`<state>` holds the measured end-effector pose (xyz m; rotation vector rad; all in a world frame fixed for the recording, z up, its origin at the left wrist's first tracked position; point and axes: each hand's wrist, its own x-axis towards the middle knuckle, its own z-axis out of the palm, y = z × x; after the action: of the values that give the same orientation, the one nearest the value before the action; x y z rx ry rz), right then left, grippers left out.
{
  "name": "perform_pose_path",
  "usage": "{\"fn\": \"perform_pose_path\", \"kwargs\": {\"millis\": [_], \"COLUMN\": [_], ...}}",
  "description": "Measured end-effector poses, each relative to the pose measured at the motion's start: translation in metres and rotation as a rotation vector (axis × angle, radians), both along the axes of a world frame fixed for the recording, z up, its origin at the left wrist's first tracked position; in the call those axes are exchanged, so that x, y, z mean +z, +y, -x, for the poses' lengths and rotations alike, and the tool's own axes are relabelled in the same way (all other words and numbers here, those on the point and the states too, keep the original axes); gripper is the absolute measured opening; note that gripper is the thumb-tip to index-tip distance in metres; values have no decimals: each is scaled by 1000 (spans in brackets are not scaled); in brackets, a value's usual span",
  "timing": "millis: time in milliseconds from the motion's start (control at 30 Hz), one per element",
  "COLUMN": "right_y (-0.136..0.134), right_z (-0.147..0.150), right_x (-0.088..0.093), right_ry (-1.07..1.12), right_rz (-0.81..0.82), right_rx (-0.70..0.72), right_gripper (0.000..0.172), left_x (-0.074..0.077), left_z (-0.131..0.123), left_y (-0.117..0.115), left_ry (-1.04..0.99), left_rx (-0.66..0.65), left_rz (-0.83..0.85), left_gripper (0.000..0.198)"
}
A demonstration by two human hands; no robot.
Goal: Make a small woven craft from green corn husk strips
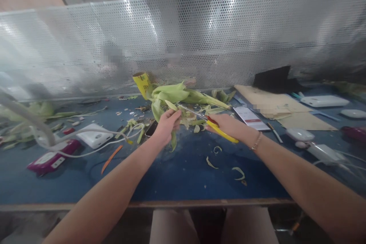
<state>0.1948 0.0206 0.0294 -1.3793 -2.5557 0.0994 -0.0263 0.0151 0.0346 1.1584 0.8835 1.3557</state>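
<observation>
My left hand [167,126] is closed, pinching a pale green corn husk leaf [170,105] whose tip sticks up past the fingers. In my right hand [224,122] is a pair of scissors with yellow handles [225,134]. Its metal blades point left, with their tips close to my left fingertips; whether they touch the leaf I cannot tell. Just behind both hands lies a heap of green corn husks [171,94], its narrow end stretching right. Small husk scraps [211,162] are scattered on the blue tabletop [177,175] in front of me.
A yellow cardboard tube [142,84] leans behind the husks, near the perforated metal screen [171,38]. On the left are a white device [95,135], a purple device [54,156] and cables. To the right lie a phone [251,118], brown cardboard [265,101] and white devices [324,101].
</observation>
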Motion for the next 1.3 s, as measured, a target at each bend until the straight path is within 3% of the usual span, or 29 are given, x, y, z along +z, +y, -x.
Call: {"fn": "perform_pose_path", "kwargs": {"millis": [233,500,900,1100,1233,1300], "right_y": [1,0,-1,7,13,14], "right_z": [4,8,9,-1,-7,-7], "right_x": [0,-1,2,-4,-11,-11], "right_ry": [-27,-3,83,-95,-95,1], "right_rz": [-6,9,-2,-32,39,-8], "right_rx": [-25,-71,-155,-298,-231,-163], "right_gripper": [29,44,49,43,30,23], "left_x": [0,0,-1,-2,-2,-4], "left_z": [0,0,-2,-1,0,-2], "left_y": [-1,0,0,4,4,3], "left_ry": [-23,-77,-120,-217,-189,-167], "left_rx": [0,-19,-17,-38,-78,-95], "left_rz": [5,13,47,113,180,201], "left_gripper": [29,28,24,10,9,11]}}
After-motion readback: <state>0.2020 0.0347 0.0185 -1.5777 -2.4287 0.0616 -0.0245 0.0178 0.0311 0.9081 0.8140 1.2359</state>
